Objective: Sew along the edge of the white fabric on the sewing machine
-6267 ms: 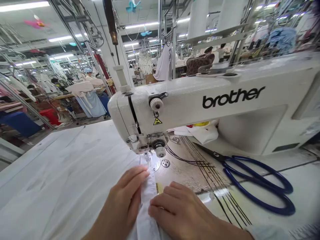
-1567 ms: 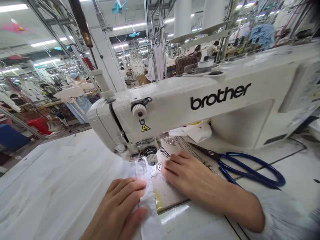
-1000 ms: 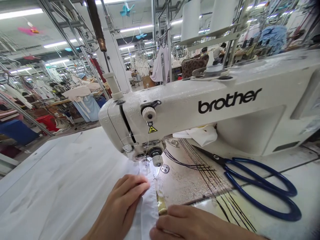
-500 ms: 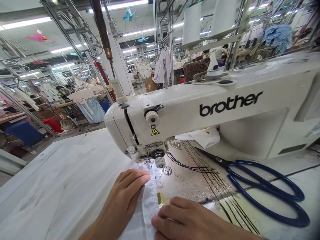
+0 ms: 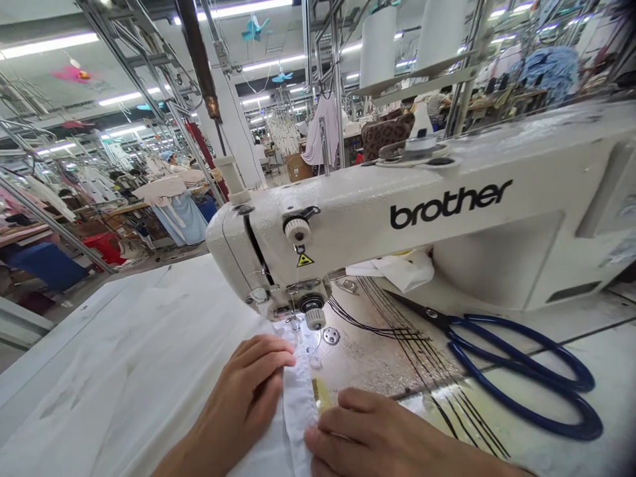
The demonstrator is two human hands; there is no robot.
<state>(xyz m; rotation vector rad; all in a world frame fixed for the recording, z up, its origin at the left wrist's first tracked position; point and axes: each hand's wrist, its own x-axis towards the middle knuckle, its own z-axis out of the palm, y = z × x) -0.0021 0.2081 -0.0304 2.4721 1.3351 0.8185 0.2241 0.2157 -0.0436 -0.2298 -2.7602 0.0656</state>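
A white fabric strip with a gathered edge runs toward the presser foot of a white sewing machine. My left hand rests on the white cloth just left of the strip, fingers stretched forward, their tips close to the foot. At the strip's right edge, nearer to me, my right hand pinches the fabric between thumb and fingers. A yellowish piece of tape shows on the machine bed beside its fingertips. More white cloth spreads over the table to the left.
Large dark-blue-handled scissors lie right of the needle, blades toward the machine. Black lines cross the bed. A crumpled white cloth sits behind, under the machine arm. Thread cones stand above; other workstations fill the background.
The view has shifted slightly. My left hand has drawn back a little from the presser foot, uncovering more of the strip. My right hand keeps its pinch at the strip's edge.
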